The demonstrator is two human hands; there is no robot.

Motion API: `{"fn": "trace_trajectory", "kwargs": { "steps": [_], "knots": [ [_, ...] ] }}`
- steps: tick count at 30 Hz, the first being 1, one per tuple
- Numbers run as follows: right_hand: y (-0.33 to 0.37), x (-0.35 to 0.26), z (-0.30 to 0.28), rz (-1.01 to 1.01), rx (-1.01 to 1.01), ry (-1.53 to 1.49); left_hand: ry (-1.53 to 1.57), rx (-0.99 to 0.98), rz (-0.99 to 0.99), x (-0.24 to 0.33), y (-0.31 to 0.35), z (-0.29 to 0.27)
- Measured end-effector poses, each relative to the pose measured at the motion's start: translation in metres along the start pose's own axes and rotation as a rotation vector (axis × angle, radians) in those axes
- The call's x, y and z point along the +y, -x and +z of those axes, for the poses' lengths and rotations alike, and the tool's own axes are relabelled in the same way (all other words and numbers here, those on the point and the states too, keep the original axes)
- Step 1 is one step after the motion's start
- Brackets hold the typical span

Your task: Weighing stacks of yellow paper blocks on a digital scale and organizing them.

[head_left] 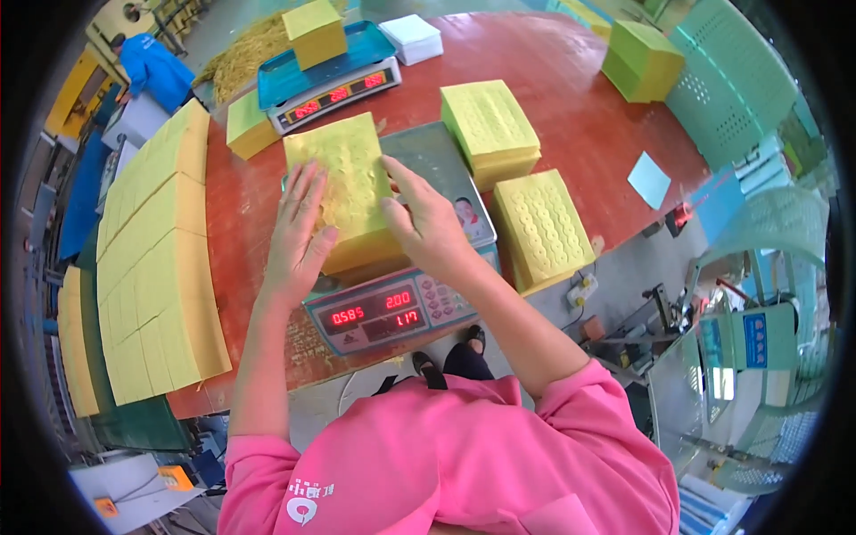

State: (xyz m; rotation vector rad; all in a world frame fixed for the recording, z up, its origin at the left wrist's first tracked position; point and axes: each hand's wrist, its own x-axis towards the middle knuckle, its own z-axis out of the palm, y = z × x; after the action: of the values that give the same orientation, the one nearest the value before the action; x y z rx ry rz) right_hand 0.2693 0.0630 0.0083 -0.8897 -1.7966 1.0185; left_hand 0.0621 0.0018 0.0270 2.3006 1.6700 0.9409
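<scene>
Between our hands, we have a yellow paper stack [352, 165] on the digital scale [432, 165], its long axis running away from us, far end angled left. Our left hand [299, 236] lies spread along its left edge; our right hand [430, 223], fingers extended, flanks its right.

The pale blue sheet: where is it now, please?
In the head view, the pale blue sheet lies near the right edge of the red table, right of the yellow stack with ring-shaped marks and below-left of the perforated green panel.
</scene>
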Motion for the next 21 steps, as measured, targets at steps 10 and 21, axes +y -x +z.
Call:
{"fn": "trace_trajectory", "kwargs": {
  "steps": [10,21],
  "knots": [
    [-0.026,0.019,-0.121,-0.156,0.197,0.124,0.295,0.237,-0.102,0.097,-0.04,-0.014],
    [-0.074,0.204,-0.226,0.386,0.01,-0.391,0.484,0.164,-0.841,0.047,-0.222,0.189]
  ]
}}
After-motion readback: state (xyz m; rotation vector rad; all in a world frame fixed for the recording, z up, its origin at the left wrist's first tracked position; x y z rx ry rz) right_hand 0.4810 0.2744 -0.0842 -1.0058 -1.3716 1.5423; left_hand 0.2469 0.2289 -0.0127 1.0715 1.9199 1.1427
